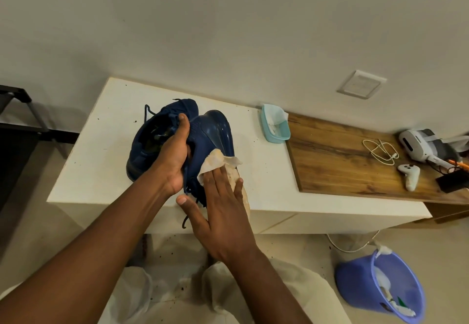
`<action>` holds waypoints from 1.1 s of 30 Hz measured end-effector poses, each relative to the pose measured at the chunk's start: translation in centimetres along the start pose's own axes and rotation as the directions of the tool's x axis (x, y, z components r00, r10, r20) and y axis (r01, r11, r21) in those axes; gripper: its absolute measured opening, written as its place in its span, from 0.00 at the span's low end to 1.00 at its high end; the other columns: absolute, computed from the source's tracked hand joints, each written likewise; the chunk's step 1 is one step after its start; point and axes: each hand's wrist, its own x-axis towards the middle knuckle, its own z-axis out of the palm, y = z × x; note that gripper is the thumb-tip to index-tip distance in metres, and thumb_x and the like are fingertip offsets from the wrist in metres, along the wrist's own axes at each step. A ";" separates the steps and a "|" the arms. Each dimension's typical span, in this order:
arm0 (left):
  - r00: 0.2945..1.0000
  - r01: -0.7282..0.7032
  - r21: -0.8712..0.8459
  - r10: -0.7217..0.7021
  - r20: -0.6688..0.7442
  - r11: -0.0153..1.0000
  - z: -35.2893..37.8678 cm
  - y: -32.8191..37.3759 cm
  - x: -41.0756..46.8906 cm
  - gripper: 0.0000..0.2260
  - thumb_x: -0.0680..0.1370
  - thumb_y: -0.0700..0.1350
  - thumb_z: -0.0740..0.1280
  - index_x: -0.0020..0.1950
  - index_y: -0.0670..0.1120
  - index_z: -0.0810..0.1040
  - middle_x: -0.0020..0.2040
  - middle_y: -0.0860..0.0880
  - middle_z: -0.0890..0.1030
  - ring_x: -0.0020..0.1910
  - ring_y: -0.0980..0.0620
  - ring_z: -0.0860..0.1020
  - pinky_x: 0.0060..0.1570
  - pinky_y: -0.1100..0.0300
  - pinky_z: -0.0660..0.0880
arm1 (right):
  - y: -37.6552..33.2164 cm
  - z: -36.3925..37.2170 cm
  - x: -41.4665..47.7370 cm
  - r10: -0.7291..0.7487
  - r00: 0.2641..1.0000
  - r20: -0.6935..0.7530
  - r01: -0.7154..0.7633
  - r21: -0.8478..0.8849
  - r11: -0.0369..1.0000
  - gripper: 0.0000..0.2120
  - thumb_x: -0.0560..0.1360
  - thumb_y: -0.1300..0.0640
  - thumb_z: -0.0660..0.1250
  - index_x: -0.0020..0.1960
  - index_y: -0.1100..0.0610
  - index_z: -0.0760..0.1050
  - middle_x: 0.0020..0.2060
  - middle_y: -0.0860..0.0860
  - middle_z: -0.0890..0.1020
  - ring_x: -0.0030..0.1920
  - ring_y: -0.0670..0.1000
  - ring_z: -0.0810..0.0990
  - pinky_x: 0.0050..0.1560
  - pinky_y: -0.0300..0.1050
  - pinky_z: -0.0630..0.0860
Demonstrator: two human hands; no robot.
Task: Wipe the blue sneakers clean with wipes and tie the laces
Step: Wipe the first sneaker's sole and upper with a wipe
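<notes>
Blue sneaker [213, 130] tipped on its side.
The left hand [175, 153] grips it; the right hand [223, 212], fingers straight, presses a soiled wipe [215, 162] against its sole.

I see open room on the white tabletop [106, 130] left of the two dark blue fabric sneakers [142, 151], and a bare strip behind them up to the wall. The left hand [175, 156] gripping the sneakers and the right hand [223, 212] flat on a crumpled stained wipe [215, 161] fill the front middle edge. A free lane runs between the sneakers and the pale teal plastic tub [281, 139]. The brown wooden board [330, 166] is bare on its left half; a coiled white cable [380, 151], a white game controller [409, 173] and a white headset [421, 145] crowd its right. A purple plastic bucket [355, 285] blocks the floor to the right
</notes>
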 end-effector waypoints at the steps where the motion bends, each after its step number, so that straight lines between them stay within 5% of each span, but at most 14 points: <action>1: 1.000 0.006 0.000 -0.006 0.004 1.000 -0.1 0.0 0.1 0.25 0.81 0.66 0.58 0.57 0.48 0.83 0.50 0.47 0.88 0.43 0.51 0.87 0.38 0.58 0.82 | 0.0 0.2 0.0 -0.005 1.000 -0.005 0.005 -0.008 1.000 0.33 0.80 0.30 0.47 0.80 0.46 0.51 0.80 0.43 0.54 0.80 0.44 0.45 0.79 0.59 0.41; 6: 1.000 0.010 -0.008 -0.010 0.020 1.000 0.3 0.0 0.0 0.25 0.81 0.66 0.57 0.56 0.48 0.83 0.48 0.47 0.88 0.43 0.50 0.87 0.38 0.56 0.83 | 0.6 0.1 0.6 -0.014 1.000 0.000 0.014 -0.027 1.000 0.35 0.80 0.31 0.45 0.81 0.47 0.45 0.81 0.44 0.47 0.79 0.43 0.39 0.78 0.60 0.35; 11: 0.999 -0.029 0.023 0.029 -0.020 0.999 0.3 -0.3 0.3 0.24 0.80 0.67 0.59 0.57 0.50 0.84 0.51 0.48 0.87 0.51 0.47 0.86 0.55 0.50 0.81 | 0.6 -1.3 3.9 -0.058 0.996 -0.071 0.055 -0.039 0.998 0.36 0.81 0.32 0.44 0.82 0.50 0.44 0.81 0.49 0.47 0.80 0.44 0.39 0.78 0.60 0.38; 17: 1.000 0.011 -0.011 -0.012 -0.019 1.000 -0.4 -0.2 0.6 0.28 0.79 0.69 0.58 0.60 0.49 0.83 0.54 0.46 0.87 0.50 0.47 0.86 0.49 0.51 0.82 | 2.0 -0.8 -0.2 -0.257 0.961 0.097 0.270 -0.161 0.949 0.34 0.82 0.34 0.49 0.81 0.50 0.49 0.81 0.47 0.48 0.80 0.45 0.40 0.78 0.62 0.40; 23: 1.000 0.014 -0.002 -0.014 0.006 1.000 0.3 -0.5 0.6 0.28 0.80 0.69 0.57 0.59 0.49 0.83 0.51 0.46 0.87 0.47 0.48 0.87 0.43 0.54 0.83 | 3.1 -1.4 2.7 -0.075 0.997 -0.008 0.074 -0.132 0.989 0.36 0.81 0.32 0.43 0.82 0.49 0.41 0.81 0.46 0.42 0.79 0.44 0.36 0.78 0.60 0.36; 28: 1.000 0.014 0.039 -0.013 -0.023 0.999 -0.7 -0.3 1.0 0.28 0.78 0.71 0.58 0.58 0.50 0.84 0.49 0.48 0.88 0.48 0.48 0.87 0.46 0.53 0.81 | 0.8 -0.5 3.2 -0.149 0.989 0.013 0.150 -0.113 0.982 0.36 0.81 0.33 0.44 0.82 0.52 0.44 0.81 0.50 0.46 0.80 0.46 0.39 0.78 0.60 0.40; 33: 0.995 -0.084 0.034 0.082 0.062 0.996 -0.6 -0.8 1.1 0.17 0.76 0.53 0.74 0.60 0.43 0.83 0.53 0.44 0.87 0.52 0.44 0.86 0.49 0.52 0.83 | 3.3 -1.3 -1.4 -0.147 0.972 0.183 0.190 -0.245 0.951 0.36 0.80 0.30 0.41 0.82 0.49 0.47 0.81 0.46 0.46 0.78 0.42 0.35 0.78 0.58 0.37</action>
